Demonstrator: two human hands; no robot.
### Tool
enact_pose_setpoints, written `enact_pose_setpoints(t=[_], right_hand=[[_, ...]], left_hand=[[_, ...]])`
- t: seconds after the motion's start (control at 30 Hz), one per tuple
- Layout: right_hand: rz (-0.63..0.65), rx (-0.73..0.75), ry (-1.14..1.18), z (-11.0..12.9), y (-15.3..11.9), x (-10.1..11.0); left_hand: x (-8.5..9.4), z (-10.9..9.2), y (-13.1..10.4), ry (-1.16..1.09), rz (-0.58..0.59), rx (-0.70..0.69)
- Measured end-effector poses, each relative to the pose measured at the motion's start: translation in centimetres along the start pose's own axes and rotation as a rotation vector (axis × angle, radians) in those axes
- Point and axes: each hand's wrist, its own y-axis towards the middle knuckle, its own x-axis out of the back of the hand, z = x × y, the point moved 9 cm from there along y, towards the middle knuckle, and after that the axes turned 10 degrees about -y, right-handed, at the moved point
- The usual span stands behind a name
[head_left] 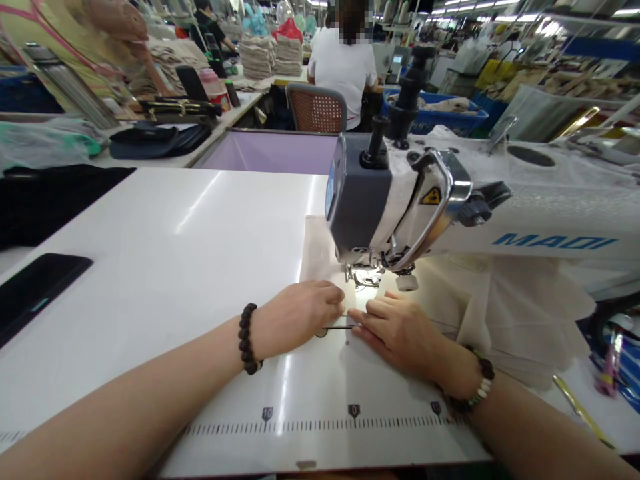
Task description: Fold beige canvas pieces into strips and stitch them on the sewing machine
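A white sewing machine (365, 200) stands over the table, with its lit presser foot (367, 275) just beyond my hands. Under and left of its head lies a piece of beige fabric (317, 247). My left hand (300, 313) is closed on the near end of this fabric, its fingers bent and pressed together. Opposite it, my right hand (400, 330) has its fingers bent down at the fabric's near edge, tips close to the left fingers. The fingertips partly cover what they pinch. More beige fabric pieces (520, 313) lie in a loose pile right of my right hand.
A black phone (45, 287) and black cloth (55, 200) lie at the left. Gold-coloured tweezers (583, 410) rest at the right. A printed ruler scale (353, 423) runs along the front edge. Beyond the table are a chair (317, 107), a seated person (343, 73) and a blue basket (440, 117).
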Motion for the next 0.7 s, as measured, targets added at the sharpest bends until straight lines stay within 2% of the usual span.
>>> enact_pose_setpoints(t=[0.23,0.4,0.7], right_hand=[[0.105,-0.165,-0.01,-1.3,0.6,-0.9],[0.104,-0.256,-0.055,-2.0,1.1,-1.1],[0.088,-0.288,-0.09,-2.1,1.2,-1.0]], left_hand=[[-0.1,1.5,0.7,-0.016,0.008,0.055],[0.1,2.4,1.3,-0.012,-0.038,0.076],[0.8,3.2,1.8,0.019,-0.128,0.081]])
